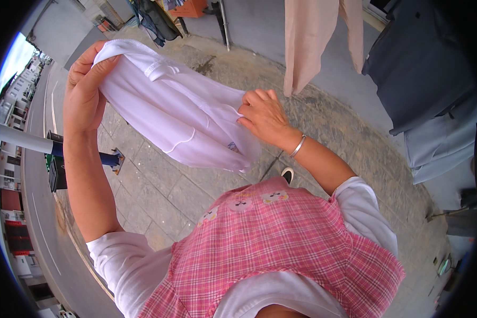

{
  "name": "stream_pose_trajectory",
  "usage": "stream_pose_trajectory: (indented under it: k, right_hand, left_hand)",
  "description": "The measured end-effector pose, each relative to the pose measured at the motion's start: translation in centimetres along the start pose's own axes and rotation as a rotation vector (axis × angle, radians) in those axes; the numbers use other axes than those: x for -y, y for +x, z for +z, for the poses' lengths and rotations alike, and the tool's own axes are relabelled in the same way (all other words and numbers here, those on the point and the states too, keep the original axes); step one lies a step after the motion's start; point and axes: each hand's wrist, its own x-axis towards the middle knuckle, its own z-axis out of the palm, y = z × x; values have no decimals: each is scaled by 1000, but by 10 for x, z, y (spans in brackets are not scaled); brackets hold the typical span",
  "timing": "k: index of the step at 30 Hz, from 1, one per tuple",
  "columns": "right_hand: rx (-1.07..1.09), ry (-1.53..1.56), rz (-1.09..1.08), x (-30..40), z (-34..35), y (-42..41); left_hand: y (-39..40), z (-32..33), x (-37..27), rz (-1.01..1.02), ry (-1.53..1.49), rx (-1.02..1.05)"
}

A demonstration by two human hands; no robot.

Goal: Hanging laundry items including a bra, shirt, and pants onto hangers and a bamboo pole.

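Note:
A pale lilac garment [175,107] hangs stretched between my two hands over the paving. My left hand [88,85], raised at the upper left, grips a bunched edge of it between thumb and fingers. Near the middle of the view my right hand [264,113], with a silver bangle at the wrist, pinches the cloth on its right side. Raised seams run across the garment, and a small printed patch shows near its lower end. My body is covered by a pink checked apron [270,234] over a white shirt.
Beige trousers [310,43] and a dark garment [421,67] hang at the upper right, with a light blue cloth [441,139] below. More clothes [155,24] hang at the top. A pole [20,137] and a black bin [57,175] stand by the road at left.

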Motion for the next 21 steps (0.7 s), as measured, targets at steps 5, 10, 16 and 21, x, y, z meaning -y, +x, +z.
stream_pose_trajectory:
  k: [5,10,16,21]
  right_hand:
    - [-357,149,80,-28,2,-15]
    - [-45,1192,563,-51,-1,-9]
    - [-158,967,266,-20,-65,15]
    - [489,33,231,-82,-45,-14]
  left_hand:
    - [-12,-34,17,-62,-83,-90]
    - [-18,-61,51,-135,-65,-117]
    - [-26,-77,77,-178,-115,-89]
    - [-15,-83,96,-98,-33,-2]
